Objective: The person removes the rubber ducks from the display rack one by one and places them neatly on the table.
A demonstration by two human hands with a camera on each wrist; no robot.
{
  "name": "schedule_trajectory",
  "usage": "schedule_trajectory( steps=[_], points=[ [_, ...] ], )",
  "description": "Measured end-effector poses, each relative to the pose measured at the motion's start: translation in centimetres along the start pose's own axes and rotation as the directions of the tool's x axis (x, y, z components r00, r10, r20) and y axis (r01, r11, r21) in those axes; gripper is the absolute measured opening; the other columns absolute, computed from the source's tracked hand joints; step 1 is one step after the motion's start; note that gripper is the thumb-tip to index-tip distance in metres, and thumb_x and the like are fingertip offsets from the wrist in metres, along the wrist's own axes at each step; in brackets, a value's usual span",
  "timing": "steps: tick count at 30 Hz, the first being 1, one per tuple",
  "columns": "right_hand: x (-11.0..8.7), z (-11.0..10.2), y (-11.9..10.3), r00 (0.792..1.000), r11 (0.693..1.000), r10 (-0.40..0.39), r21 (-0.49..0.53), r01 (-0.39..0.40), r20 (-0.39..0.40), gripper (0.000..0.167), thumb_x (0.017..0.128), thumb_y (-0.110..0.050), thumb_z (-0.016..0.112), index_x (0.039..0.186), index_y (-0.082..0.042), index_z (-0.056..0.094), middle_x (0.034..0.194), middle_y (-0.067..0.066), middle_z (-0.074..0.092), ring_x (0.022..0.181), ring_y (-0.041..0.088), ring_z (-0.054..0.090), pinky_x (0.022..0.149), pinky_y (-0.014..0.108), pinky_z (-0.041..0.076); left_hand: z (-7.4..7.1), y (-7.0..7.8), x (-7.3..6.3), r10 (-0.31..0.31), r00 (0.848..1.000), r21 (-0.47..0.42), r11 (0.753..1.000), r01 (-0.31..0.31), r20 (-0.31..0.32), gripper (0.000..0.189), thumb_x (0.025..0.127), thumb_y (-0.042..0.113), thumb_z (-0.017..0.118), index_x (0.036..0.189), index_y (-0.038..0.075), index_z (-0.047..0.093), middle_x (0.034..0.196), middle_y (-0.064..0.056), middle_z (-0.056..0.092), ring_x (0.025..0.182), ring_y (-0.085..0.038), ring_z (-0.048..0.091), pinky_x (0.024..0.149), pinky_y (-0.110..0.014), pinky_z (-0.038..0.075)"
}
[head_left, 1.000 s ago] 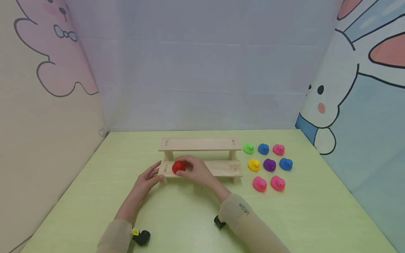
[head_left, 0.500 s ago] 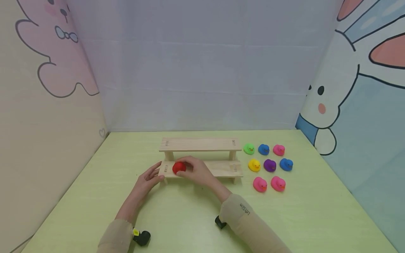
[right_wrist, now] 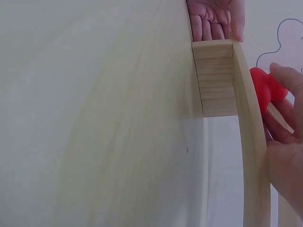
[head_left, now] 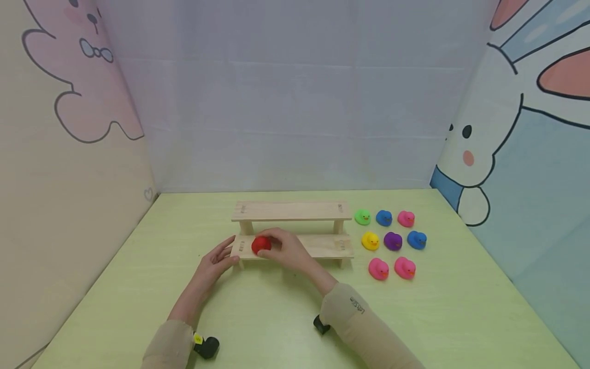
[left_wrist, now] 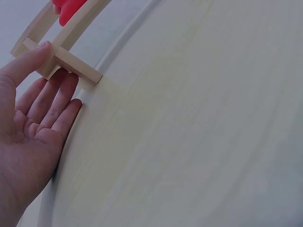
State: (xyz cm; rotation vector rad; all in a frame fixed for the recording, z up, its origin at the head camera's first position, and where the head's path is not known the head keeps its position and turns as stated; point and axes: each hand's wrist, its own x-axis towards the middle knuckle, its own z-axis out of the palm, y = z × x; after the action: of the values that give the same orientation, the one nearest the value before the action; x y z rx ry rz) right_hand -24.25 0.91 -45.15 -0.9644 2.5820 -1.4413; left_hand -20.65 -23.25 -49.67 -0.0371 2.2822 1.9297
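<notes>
On the left part of the lower step of a two-tier wooden shelf [head_left: 322, 246] is a red rubber duck [head_left: 260, 246]. My right hand [head_left: 288, 249] pinches the duck between thumb and fingers, from its right side. In the right wrist view the duck's rounded body [right_wrist: 262, 90] shows just over the board's edge. My left hand [head_left: 213, 261] is at the lower step's left end. In the left wrist view its thumb lies on the board's end, and its other fingers [left_wrist: 49, 97] reach below the board beside the leg.
Right of the shelf, several rubber ducks stand in rows: green [head_left: 362, 217], blue [head_left: 384, 218], pink [head_left: 406, 218], yellow [head_left: 370, 240] and purple [head_left: 393, 241] among them. The upper step [head_left: 291, 210] rises behind the lower one. A pale curtain [head_left: 295, 102] hangs behind the table.
Almost nothing differs. The duck and right hand show at most a very slight shift to the right; the left hand keeps its place on the shelf.
</notes>
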Motion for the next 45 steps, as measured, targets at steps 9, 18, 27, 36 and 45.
schedule_trajectory(
  steps=[9, 18, 27, 36, 45],
  points=[
    [-0.6, -0.4, 0.0, 0.999, 0.997, 0.032, 0.069, -0.033, 0.021, 0.037, 0.087, -0.023, 0.076, 0.122, -0.014, 0.068, 0.122, 0.001, 0.068, 0.110, 0.015, 0.062, 0.099, 0.032, 0.054, 0.0, -0.2, 0.1, -0.008, 1.000, 0.004, 1.000, 0.008, -0.010, 0.068, 0.094, 0.031, 0.068, 0.154, 0.028, 0.035, 0.151, -0.009, 0.049, 0.114, 0.011, 0.056, 0.113, -0.029, 0.040],
    [-2.3, -1.8, -0.2, 0.999, 0.987, 0.013, 0.157, -0.019, 0.037, 0.037, 0.086, -0.018, 0.077, 0.122, -0.013, 0.067, 0.124, 0.005, 0.067, 0.111, 0.020, 0.064, 0.099, 0.033, 0.057, 0.0, -0.1, 0.1, 0.002, 1.000, -0.005, 1.000, -0.003, -0.014, 0.068, 0.094, 0.030, 0.068, 0.153, 0.029, 0.036, 0.151, -0.009, 0.049, 0.114, 0.010, 0.056, 0.116, -0.035, 0.038],
    [-4.5, -4.1, -1.4, 0.998, 0.981, 0.036, 0.190, -0.047, 0.061, 0.039, 0.087, -0.018, 0.076, 0.125, -0.018, 0.066, 0.130, 0.002, 0.064, 0.117, 0.022, 0.062, 0.099, 0.040, 0.057, 0.0, -0.3, 0.1, 0.032, 0.999, -0.012, 0.999, -0.032, 0.004, 0.068, 0.095, 0.028, 0.067, 0.154, 0.028, 0.034, 0.151, -0.011, 0.048, 0.114, 0.009, 0.056, 0.119, -0.043, 0.033],
    [-7.1, -7.1, -2.0, 1.000, 0.988, 0.007, 0.157, -0.005, -0.014, 0.038, 0.090, -0.024, 0.073, 0.127, -0.024, 0.063, 0.134, -0.001, 0.061, 0.116, 0.021, 0.062, 0.100, 0.048, 0.056, 0.0, -0.4, -0.1, 0.039, 0.999, -0.006, 0.999, -0.039, 0.007, 0.067, 0.095, 0.027, 0.066, 0.154, 0.027, 0.034, 0.151, -0.011, 0.048, 0.114, 0.009, 0.055, 0.119, -0.042, 0.034],
    [-10.5, -10.5, -1.1, 0.990, 0.976, 0.046, 0.217, -0.015, -0.136, 0.038, 0.091, -0.017, 0.071, 0.128, -0.019, 0.062, 0.141, 0.007, 0.056, 0.122, 0.029, 0.058, 0.094, 0.020, 0.056, 0.0, -0.4, 0.0, 0.029, 1.000, -0.005, 1.000, -0.029, 0.003, 0.067, 0.095, 0.028, 0.067, 0.154, 0.028, 0.034, 0.150, -0.010, 0.049, 0.116, 0.009, 0.056, 0.113, -0.030, 0.039]
  ],
)
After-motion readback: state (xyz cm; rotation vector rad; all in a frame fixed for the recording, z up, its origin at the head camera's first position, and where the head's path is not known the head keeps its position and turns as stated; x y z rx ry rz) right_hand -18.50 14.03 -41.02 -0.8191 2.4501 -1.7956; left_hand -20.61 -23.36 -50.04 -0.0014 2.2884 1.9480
